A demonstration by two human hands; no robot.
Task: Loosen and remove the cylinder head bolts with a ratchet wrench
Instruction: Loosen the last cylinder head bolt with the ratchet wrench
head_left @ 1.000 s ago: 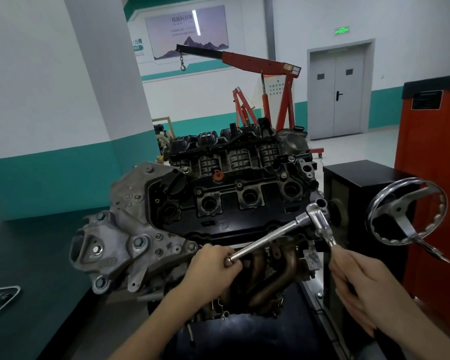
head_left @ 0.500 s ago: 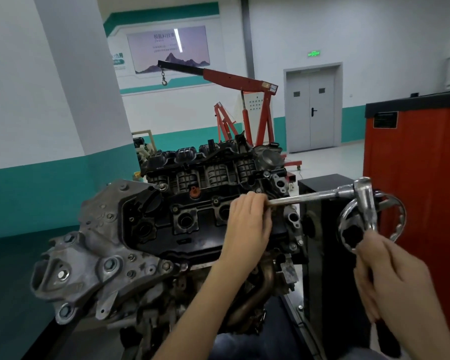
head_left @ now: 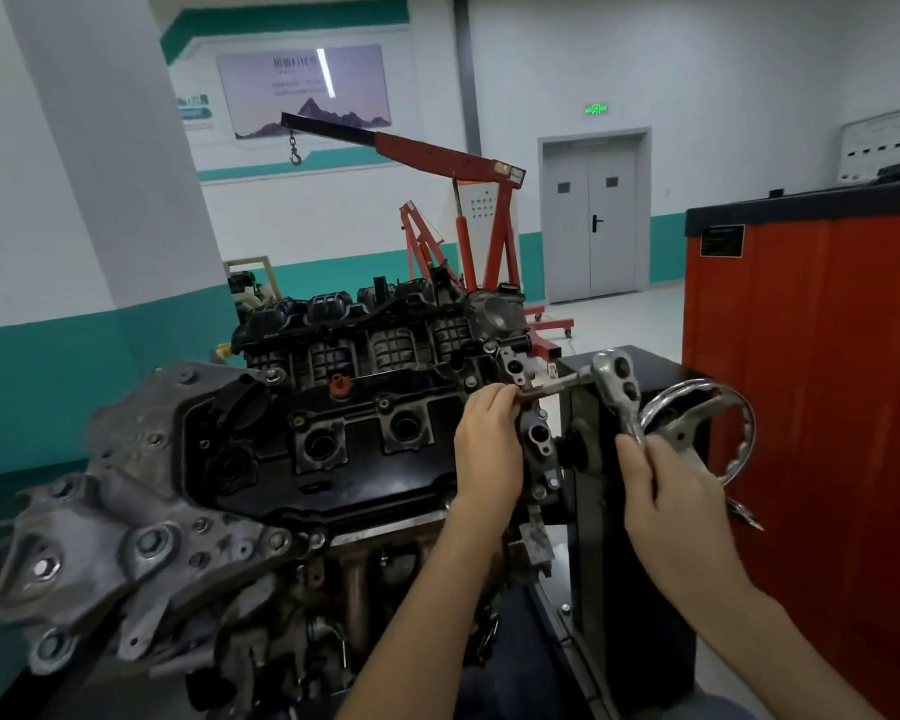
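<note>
Clutching the lower handle of the ratchet wrench [head_left: 617, 381] in the right grip [head_left: 666, 491], fingers curled tight round the shaft. Standing the wrench's long axis steeply, head up and leaning slightly left above that grip, handle running down into the palm.

Pinching the far end of the extension bar [head_left: 549, 388] in the left grip [head_left: 489, 444], fingertips closed on it at the right-hand end of the engine [head_left: 333, 449]. Running the bar almost level from the wrench head, leftwards and a little downwards into the left grip, its long axis crossing the gap between the two grips. Pointing the bar's tip at the end of the cylinder head, just above a round port; hiding that tip under the fingers, so not telling whether it is sitting on a bolt.

Showing a chrome handwheel [head_left: 697, 428] just behind the right grip, a black stand [head_left: 619, 589] below and between both grips, a red cabinet [head_left: 827, 407] right of the right grip, and a red engine hoist [head_left: 453, 159] far beyond the left grip.
</note>
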